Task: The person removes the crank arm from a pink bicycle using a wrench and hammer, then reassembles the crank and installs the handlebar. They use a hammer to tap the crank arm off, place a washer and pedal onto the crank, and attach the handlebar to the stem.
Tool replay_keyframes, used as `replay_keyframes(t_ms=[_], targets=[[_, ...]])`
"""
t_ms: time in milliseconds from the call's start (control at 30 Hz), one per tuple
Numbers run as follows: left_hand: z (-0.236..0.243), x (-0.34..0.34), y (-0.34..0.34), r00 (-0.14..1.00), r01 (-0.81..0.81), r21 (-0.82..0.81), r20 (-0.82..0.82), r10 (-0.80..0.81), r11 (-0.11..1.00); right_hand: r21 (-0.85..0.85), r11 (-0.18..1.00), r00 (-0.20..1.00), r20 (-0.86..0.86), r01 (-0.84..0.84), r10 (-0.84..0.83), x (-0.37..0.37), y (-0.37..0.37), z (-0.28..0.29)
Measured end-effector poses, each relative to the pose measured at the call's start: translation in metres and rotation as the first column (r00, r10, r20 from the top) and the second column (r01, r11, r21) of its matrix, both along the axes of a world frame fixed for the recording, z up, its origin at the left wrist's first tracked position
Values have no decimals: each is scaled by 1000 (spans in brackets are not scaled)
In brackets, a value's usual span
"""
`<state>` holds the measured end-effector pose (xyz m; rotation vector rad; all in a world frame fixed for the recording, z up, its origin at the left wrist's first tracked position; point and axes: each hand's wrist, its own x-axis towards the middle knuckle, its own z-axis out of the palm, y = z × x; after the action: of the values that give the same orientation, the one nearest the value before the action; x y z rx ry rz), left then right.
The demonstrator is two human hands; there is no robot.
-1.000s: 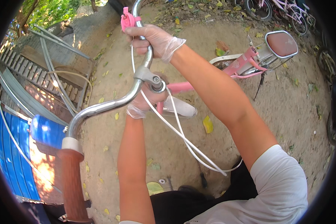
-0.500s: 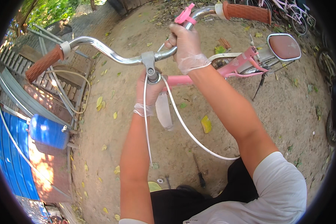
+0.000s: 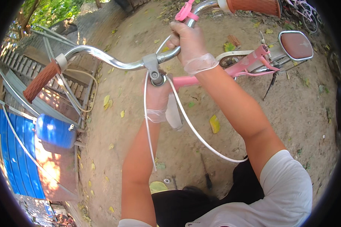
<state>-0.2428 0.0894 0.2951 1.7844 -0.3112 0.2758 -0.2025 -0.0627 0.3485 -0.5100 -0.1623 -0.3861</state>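
Note:
A pink bicycle frame (image 3: 250, 62) stands before me, with chrome handlebars (image 3: 102, 56) mounted through a grey stem (image 3: 151, 63). My right hand (image 3: 189, 43), in a clear glove, is wrapped round the bar right of the stem, just below a pink clamp-like fitting (image 3: 186, 14). My left hand (image 3: 157, 96), gloved too, grips the head tube under the stem; its fingers are partly hidden. Two white cables (image 3: 193, 130) hang from the front, one with a loose end by my left forearm. Brown grips (image 3: 43, 80) cover both bar ends. A brown saddle (image 3: 296, 45) lies beyond my right arm.
A screwdriver (image 3: 208, 181) and a small metal ring (image 3: 166, 181) lie on the dirt by my feet. At the left are a blue barrel (image 3: 55, 130), metal poles and a hose (image 3: 90, 100). Other bicycles (image 3: 308, 17) stand at the far right.
The left brown grip has swung slightly nearer and the right one farther, as the bar turns a little. Both hands keep their hold. The whole view has shifted slightly.

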Motion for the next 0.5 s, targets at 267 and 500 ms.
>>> replay_keyframes(t_ms=[267,500], targets=[[37,31,29,903,429,345,-153,-401,835,35,999,999,33,22,-24,4,-3,1],[3,2,1,981,54,-40,-183,-61,998,25,1000,1000,7,11,-11,7,-4,0]])
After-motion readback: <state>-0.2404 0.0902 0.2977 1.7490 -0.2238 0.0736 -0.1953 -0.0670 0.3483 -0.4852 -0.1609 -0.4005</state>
